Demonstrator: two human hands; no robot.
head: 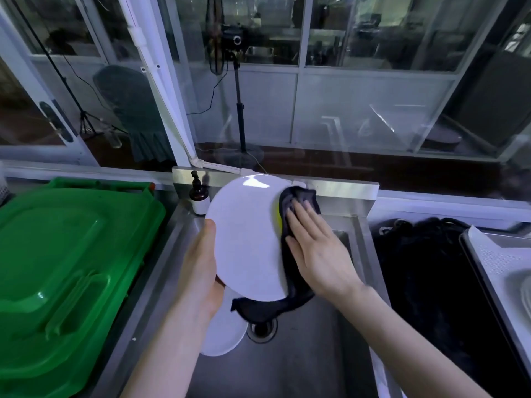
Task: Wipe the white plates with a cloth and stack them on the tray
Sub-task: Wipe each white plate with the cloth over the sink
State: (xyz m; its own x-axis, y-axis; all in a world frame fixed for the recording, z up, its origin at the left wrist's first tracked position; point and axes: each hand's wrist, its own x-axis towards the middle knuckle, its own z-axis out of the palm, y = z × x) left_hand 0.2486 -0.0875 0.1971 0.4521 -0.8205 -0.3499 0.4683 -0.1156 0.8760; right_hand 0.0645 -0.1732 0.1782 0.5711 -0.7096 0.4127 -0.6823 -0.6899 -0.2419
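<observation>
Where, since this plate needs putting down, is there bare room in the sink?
The stainless steel sink is bare on its floor between the round drain and the right wall. The left is crowded: another white round plate lies there, below the left hand.

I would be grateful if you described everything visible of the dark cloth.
The dark cloth is black or navy, soft and rumpled. It wraps over the right rim of the white plate, which is tilted above the sink. The flat right hand presses it there; its lower end hangs below the plate.
</observation>
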